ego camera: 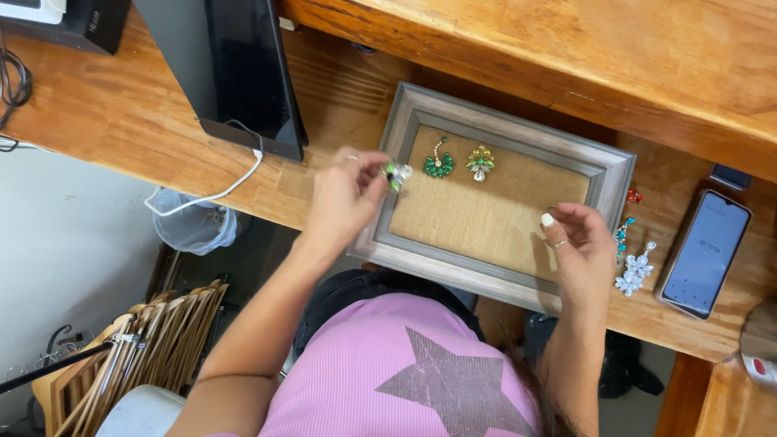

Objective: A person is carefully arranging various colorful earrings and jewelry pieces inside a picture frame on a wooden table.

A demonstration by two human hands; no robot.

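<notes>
A grey picture frame (607, 166) with a tan burlap panel lies on the wooden desk. Two jewelled brooches are pinned near its top edge: a green one (439, 163) and a yellow-green one (481, 162). My left hand (344, 198) pinches a small green and clear jewelled piece (396, 173) over the frame's left border. My right hand (576, 247) rests with curled fingers on the frame's lower right corner; I cannot see anything in it.
Loose jewelled pieces lie right of the frame: a red one (634, 196), a teal one (622, 235), a clear one (637, 271). A phone (704, 251) lies further right. A dark monitor (251, 73) with a white cable (212, 194) stands at the left.
</notes>
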